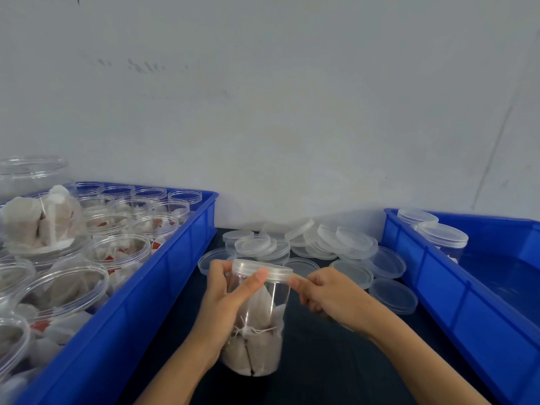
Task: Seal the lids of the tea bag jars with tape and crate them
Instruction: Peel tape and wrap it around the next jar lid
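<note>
Dark tabletop (321,361) against a plain grey wall, no readable labels or writing anywhere.

I see the jar (257,325) of tea bags upright on the table, centre; my left hand (225,299) is wrapped round its side, thumb on the lid (263,268) rim. My right hand (327,293), just right of the lid, has its fingers pinched together at the rim; tape too clear to tell. Loose lids (321,244) piled behind the jar. Blue crate (140,287) of open jars left of it, second blue crate (455,282) right with two lidded jars (441,236).
</note>
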A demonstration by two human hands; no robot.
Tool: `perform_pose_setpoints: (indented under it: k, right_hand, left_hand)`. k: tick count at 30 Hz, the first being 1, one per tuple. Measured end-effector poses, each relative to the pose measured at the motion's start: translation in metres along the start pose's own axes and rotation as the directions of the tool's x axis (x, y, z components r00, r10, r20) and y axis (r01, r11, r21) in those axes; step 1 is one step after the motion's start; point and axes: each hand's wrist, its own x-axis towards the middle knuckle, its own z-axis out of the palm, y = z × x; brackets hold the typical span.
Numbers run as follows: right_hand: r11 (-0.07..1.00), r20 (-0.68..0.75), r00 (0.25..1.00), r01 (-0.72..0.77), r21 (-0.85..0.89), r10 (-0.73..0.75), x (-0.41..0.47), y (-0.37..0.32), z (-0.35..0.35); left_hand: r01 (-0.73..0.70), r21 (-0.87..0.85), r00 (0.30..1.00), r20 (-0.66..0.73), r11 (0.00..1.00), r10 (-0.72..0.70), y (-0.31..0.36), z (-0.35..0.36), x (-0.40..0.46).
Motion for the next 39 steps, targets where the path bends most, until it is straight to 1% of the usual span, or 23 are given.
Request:
perform_pose_setpoints:
  k: [2,5,8,10,13,15,17,20,23,25,29,32,35,39]
  right_hand:
    - [1.0,-0.008,1.0,-0.011,-0.005,0.011,-0.001,0.0,0.001]
    - [1.0,-0.031,0.999,-0.011,-0.016,0.01,-0.002,-0.002,0.005]
    - [1.0,-0.064,0.998,-0.009,-0.019,0.008,-0.003,-0.003,0.012]
    - [1.0,-0.067,0.998,0.001,-0.029,-0.003,-0.003,-0.004,0.016]
    - [1.0,-0.042,0.999,0.005,0.027,-0.004,-0.003,-0.005,0.018]
    - [0.996,0.01,1.0,0.002,0.09,-0.003,-0.004,-0.008,0.015]
    - [0.994,0.077,0.997,0.016,0.11,-0.024,-0.007,-0.011,0.012]
    - [0.999,0.107,0.993,0.052,0.015,-0.053,-0.013,-0.015,0.006]
    - [0.987,0.052,0.995,0.091,-0.135,-0.084,-0.02,-0.019,-0.001]
    - [0.972,0.01,0.997,0.083,-0.219,-0.083,-0.023,-0.022,-0.004]
    - [0.943,-0.009,0.999,0.033,-0.331,-0.038,-0.024,-0.022,-0.004]
    - [0.928,-0.056,0.997,0.024,-0.373,-0.048,-0.02,-0.018,-0.006]
    - [0.915,-0.04,0.998,0.029,-0.402,-0.049,-0.017,-0.014,-0.004]
    - [0.925,-0.025,0.998,0.037,-0.379,-0.05,-0.016,-0.015,0.001]
  left_hand:
    - [-0.044,0.027,0.999,0.017,0.999,0.044,-0.001,0.0,-0.001]
    - [-0.101,0.1,0.994,-0.027,0.99,0.104,-0.002,0.002,-0.003]
    - [-0.12,0.254,0.99,-0.043,0.96,0.135,-0.004,0.004,-0.003]
    - [-0.108,0.284,0.988,-0.073,0.953,0.134,-0.006,0.002,-0.001]
    - [-0.069,0.229,0.987,-0.126,0.971,0.1,-0.008,0.001,0.003]
    - [-0.049,0.171,0.987,-0.145,0.984,0.074,-0.007,0.0,0.005]
    - [-0.037,0.113,0.99,-0.131,0.993,0.052,-0.006,-0.003,0.007]
    - [-0.013,0.056,0.996,-0.088,0.998,0.018,-0.004,-0.009,0.01]
    - [0.018,0.008,0.999,-0.044,1.0,-0.018,-0.003,-0.016,0.012]
    - [0.038,-0.001,0.999,-0.018,0.999,-0.038,-0.004,-0.018,0.013]
    - [0.044,-0.001,0.998,0.045,0.999,-0.044,-0.008,-0.02,0.014]
    - [0.04,-0.01,0.994,0.099,0.999,-0.038,-0.009,-0.02,0.015]
    - [0.045,-0.024,0.987,0.155,0.999,-0.041,-0.01,-0.019,0.015]
    - [0.084,-0.081,0.985,0.155,0.993,-0.071,-0.01,-0.019,0.014]
